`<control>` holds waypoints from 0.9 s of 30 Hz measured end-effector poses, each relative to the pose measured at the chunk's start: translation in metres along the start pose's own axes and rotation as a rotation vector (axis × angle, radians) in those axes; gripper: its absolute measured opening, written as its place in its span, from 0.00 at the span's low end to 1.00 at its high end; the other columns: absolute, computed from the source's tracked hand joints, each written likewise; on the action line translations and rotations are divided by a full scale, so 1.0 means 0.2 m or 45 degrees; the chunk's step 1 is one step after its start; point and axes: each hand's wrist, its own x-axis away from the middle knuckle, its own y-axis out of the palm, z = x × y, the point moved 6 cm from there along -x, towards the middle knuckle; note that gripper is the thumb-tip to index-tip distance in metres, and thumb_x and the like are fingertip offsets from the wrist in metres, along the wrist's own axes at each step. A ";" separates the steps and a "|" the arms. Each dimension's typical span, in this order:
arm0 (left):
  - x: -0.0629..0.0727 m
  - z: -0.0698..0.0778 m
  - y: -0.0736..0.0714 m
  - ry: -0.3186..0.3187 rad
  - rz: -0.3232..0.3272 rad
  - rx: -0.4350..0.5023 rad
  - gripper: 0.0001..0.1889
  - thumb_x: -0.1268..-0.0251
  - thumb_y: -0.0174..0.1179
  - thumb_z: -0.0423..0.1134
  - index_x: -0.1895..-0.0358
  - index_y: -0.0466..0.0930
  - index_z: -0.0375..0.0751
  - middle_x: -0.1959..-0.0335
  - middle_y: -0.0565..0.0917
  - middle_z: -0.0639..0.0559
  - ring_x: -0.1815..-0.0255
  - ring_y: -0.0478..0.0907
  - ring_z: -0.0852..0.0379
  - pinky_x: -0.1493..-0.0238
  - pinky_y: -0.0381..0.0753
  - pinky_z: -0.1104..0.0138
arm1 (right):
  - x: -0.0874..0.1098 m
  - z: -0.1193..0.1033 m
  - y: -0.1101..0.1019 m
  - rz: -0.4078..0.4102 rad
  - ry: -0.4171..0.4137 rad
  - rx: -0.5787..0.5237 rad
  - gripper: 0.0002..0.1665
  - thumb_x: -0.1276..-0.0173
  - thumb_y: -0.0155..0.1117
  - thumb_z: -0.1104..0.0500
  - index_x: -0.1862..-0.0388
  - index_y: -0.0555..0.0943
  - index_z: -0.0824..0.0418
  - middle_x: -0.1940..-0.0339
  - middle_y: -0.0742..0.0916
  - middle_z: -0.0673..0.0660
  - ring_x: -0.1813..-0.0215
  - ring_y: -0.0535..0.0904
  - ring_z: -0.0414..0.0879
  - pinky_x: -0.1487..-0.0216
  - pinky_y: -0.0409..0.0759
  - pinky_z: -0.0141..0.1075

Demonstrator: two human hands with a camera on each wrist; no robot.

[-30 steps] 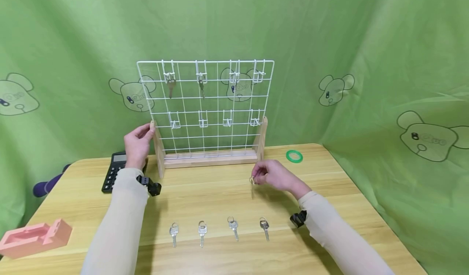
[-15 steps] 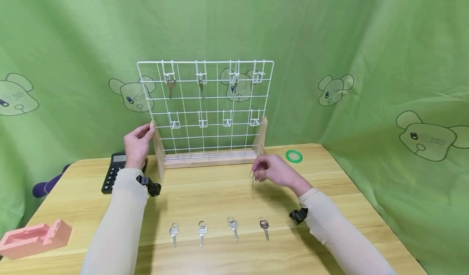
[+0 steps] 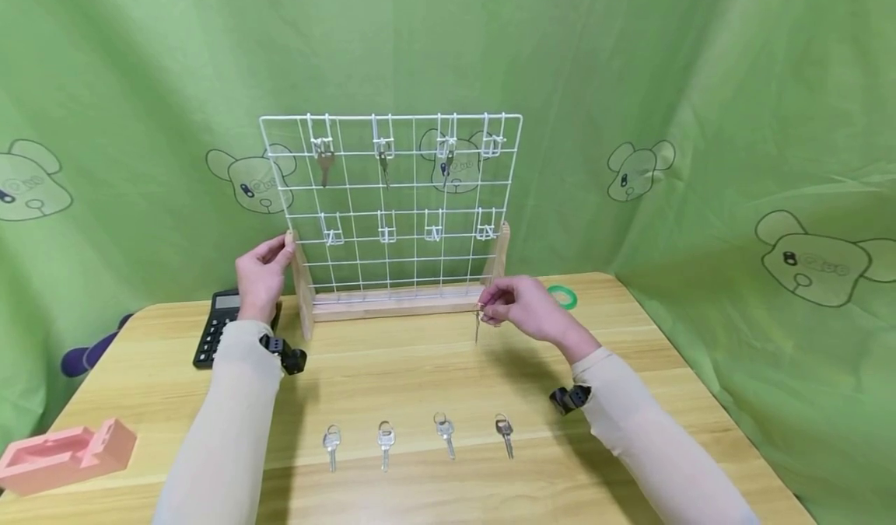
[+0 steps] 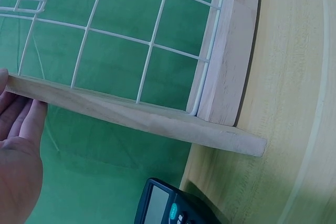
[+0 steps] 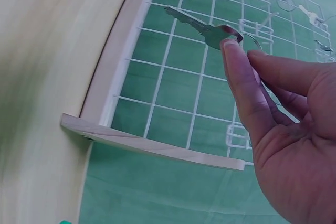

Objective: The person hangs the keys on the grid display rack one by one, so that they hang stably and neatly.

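My left hand grips the top of the left wooden upright of a white wire grid rack. In the left wrist view its fingers lie around the end of that upright. My right hand pinches a metal key by its ring, in front of the rack's lower right corner. The key hangs blade down in the head view. White hooks sit in two rows on the grid. On the upper row hang a left key, a second key and a third key; the upper right hook bears none.
Several keys with rings lie in a row on the wooden table, such as the leftmost key and the rightmost key. A black calculator lies behind the left wrist, a pink tape dispenser at the left, a green ring at the right.
My right hand has risen and moved toward the rack, carrying the key with it. The left hand stays on the upright, and the table keys have not moved.
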 end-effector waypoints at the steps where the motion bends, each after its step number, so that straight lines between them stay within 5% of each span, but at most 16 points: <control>1: 0.00 0.00 0.00 0.003 0.001 0.000 0.20 0.31 0.62 0.38 0.37 0.77 0.39 0.39 0.79 0.42 0.42 0.77 0.52 0.41 0.77 0.69 | 0.00 -0.01 -0.01 0.022 -0.006 0.019 0.08 0.35 0.62 0.74 0.59 0.81 0.68 0.67 0.85 0.59 0.63 0.83 0.54 0.61 0.87 0.39; 11: 0.00 0.00 0.00 0.015 -0.005 0.003 0.20 0.31 0.62 0.37 0.37 0.76 0.39 0.39 0.79 0.42 0.42 0.77 0.52 0.40 0.76 0.69 | -0.01 -0.11 -0.11 0.221 0.008 0.051 0.09 0.35 0.66 0.70 0.56 0.83 0.66 0.62 0.86 0.58 0.60 0.83 0.51 0.59 0.86 0.37; 27: 0.00 0.00 0.00 0.042 -0.011 -0.005 0.20 0.31 0.62 0.37 0.37 0.76 0.38 0.40 0.79 0.41 0.42 0.77 0.52 0.40 0.76 0.68 | -0.04 -0.22 -0.21 0.360 0.006 -0.070 0.10 0.34 0.65 0.70 0.54 0.82 0.70 0.62 0.86 0.62 0.57 0.84 0.60 0.58 0.87 0.37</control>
